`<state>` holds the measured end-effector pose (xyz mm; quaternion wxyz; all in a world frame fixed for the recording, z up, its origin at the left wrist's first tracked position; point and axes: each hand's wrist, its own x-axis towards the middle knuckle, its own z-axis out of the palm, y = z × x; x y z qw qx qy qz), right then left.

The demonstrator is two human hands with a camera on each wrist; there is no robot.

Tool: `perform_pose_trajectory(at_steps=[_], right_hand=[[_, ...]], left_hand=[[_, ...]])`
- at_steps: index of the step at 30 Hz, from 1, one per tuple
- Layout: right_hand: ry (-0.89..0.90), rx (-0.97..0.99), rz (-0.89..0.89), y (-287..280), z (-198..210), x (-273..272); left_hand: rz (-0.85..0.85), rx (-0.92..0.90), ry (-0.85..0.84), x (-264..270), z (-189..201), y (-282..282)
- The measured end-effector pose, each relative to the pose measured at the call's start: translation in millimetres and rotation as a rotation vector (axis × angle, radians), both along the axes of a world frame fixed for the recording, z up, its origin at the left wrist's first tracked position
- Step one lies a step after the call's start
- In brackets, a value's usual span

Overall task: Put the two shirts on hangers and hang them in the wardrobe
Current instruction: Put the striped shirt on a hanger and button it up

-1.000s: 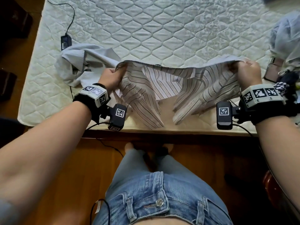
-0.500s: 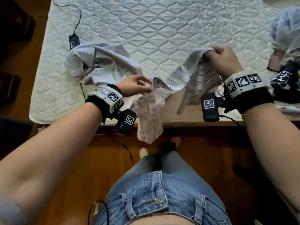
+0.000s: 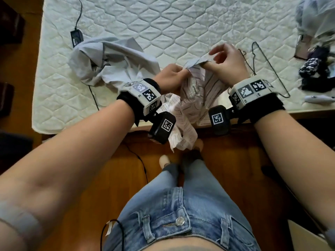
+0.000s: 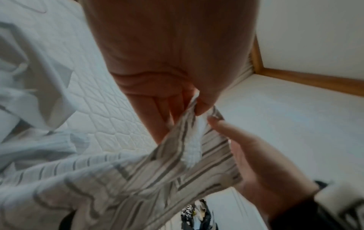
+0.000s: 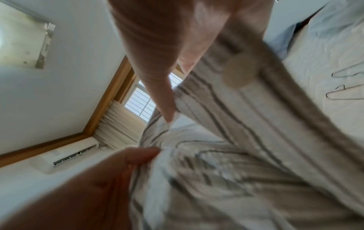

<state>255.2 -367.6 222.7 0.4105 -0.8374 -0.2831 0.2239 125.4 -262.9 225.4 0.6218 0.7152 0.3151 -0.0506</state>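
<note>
Both hands have drawn together since a second ago, bunching the pale brown-striped cotton shirt [image 3: 190, 98] above the quilted white mattress [image 3: 163, 24] edge. Left hand [image 3: 170, 77] and right hand [image 3: 228, 64] each pinch its collar edge with curled fingers, seemingly finding the neck opening. Next comes fetching a thin wire hanger [image 3: 268, 66] lying just beyond the right hand.

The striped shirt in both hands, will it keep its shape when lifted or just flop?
Probably flop: the striped shirt bunches between the left hand and right hand, its tail drooping past the mattress edge. Likely light, since fingertip pinches carry it. It seems unlikely to slip, as the cloth creases in the grip.
</note>
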Motion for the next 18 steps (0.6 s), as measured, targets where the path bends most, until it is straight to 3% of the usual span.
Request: perform_pose_trajectory(at_steps=[3, 5, 8, 12, 15, 18], right_hand=[[-0.077, 0.064, -0.154, -22, -6, -11], [-0.021, 0.109, -0.137, -35, -8, -22], [0.018, 0.019, -0.016, -51, -14, -35], [0.123, 0.001, -0.001, -64, -26, -36], [0.322, -0.074, 0.174, -73, -32, -37], [0.327, -0.231, 0.389, -86, -35, -44]], left_hand=[[0.150, -0.196, -0.068, -4, 3, -8], [0.227, -0.260, -0.109, -4, 6, -13], [0.306, -0.240, -0.128, -1, 10, -23], [0.403, -0.215, -0.111, -2, 7, -32], [0.485, -0.215, -0.102, -4, 1, -43], [0.523, -0.295, -0.103, 0, 2, -68]])
